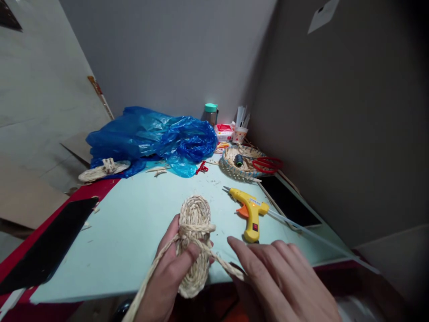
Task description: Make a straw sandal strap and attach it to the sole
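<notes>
Fingers point(193, 252) clamp woven sole point(195, 214) over near edge of table point(100, 290).

I am reaching both hands in from the near edge, wrists low. My left hand point(167, 273) is turned palm inward, its grip closing sideways, the thumb pressing across the top while the fingers are curling underneath, hidden. My right hand point(284, 281) is lying back up just beside it, fingers point(244, 252) stretching long and close together, pointing left, the thumb tucking beneath, out of sight.
</notes>
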`<state>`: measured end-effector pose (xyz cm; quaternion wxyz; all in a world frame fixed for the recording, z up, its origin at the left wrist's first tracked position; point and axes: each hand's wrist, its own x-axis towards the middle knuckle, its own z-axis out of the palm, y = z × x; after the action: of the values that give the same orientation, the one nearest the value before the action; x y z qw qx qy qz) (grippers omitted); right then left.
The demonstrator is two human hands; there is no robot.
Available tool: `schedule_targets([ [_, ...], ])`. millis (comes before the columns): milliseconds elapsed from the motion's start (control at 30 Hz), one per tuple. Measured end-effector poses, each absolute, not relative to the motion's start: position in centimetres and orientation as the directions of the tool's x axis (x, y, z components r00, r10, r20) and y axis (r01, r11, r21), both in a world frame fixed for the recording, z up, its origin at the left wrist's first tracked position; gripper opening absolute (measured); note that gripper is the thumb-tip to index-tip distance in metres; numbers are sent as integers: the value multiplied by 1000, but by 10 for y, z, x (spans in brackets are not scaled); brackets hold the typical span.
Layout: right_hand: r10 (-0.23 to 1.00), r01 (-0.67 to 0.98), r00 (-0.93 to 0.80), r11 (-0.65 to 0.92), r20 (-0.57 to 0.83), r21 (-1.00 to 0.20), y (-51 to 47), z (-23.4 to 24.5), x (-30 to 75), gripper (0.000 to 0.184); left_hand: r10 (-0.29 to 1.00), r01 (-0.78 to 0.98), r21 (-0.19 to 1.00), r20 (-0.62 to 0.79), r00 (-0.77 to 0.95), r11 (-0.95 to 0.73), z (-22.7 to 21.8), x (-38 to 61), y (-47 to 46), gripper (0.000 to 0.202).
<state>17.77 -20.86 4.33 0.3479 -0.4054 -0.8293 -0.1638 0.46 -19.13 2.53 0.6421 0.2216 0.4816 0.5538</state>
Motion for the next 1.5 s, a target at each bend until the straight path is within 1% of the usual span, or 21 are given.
schedule_targets([
  [33, 550, 778, -434, 628, 714, -10, -209, 45, 177, 29, 921, -497, 812, -385, -59, 307, 28, 4, -192, 80],
  [133, 535, 720, -479, 693, 695, -37, -208, 51, 176, 22, 904, -464, 802, -427, -7, 375, 37, 0, -194, 82],
  [200, 531, 699, -515, 714, 673, -29, -206, 52, 178, 21, 892, -441, 800, -452, 3, 407, 41, -1, -196, 83],
  [267, 560, 718, -508, 695, 654, -38, -204, 50, 181, 19, 887, -403, 811, -462, 3, 423, 43, -3, -197, 81],
  [333, 578, 728, -495, 684, 649, -53, -203, 45, 188, 18, 889, -347, 832, -458, 13, 433, 44, -5, -199, 73],
  [400, 600, 749, -482, 660, 639, -55, -204, 40, 195, 22, 888, -302, 841, -459, 39, 448, 45, -7, -199, 64],
  [500, 613, 793, -485, 609, 624, 17, -208, 30, 204, 29, 880, -285, 837, -472, 56, 467, 45, -9, -201, 61],
  [567, 628, 807, -478, 590, 614, 25, -211, 24, 207, 30, 879, -282, 839, -474, 44, 466, 46, -8, -201, 64],
  [633, 654, 806, -451, 591, 607, -38, -214, 19, 205, 31, 879, -277, 840, -476, 40, 467, 47, -6, -202, 67],
  [700, 655, 804, -397, 586, 643, -101, -217, 15, 201, 30, 873, -272, 834, -486, 47, 479, 48, -5, -203, 70],
  [833, 657, 802, -318, 571, 684, -176, -219, 17, 188, 20, 852, -318, 800, -522, 48, 508, 45, -2, -204, 82],
  [900, 684, 749, -268, 591, 678, -301, -219, 22, 181, 19, 850, -388, 771, -523, 69, 505, 43, 0, -205, 83],
  [1000, 738, 562, -94, 593, 668, -577, -219, 28, 170, 24, 856, -512, 710, -505, 108, 483, 43, 4, -206, 84],
  [1067, 762, 430, -11, 588, 647, -685, -218, 27, 162, 25, 861, -548, 693, -498, 107, 469, 44, 6, -207, 85],
  [1133, 788, 346, 44, 565, 614, -749, -216, 21, 156, 26, 863, -540, 703, -497, 94, 463, 44, 8, -208, 85],
  [1200, 805, 301, 89, 540, 587, -786, -215, 15, 151, 26, 860, -528, 711, -504, 79, 464, 43, 9, -209, 87],
  [1267, 801, 280, 128, 537, 585, -796, -213, 10, 147, 28, 857, -532, 713, -512, 50, 457, 43, 9, -209, 87],
  [1367, 763, 269, 160, 576, 626, -772, -211, 8, 143, 30, 864, -552, 713, -504, 26, 433, 43, 10, -209, 87],
  [1500, 721, 288, 213, 599, 660, -747, -209, 11, 139, 24, 864, -578, 698, -503, 25, 423, 45, 15, -208, 92],
])
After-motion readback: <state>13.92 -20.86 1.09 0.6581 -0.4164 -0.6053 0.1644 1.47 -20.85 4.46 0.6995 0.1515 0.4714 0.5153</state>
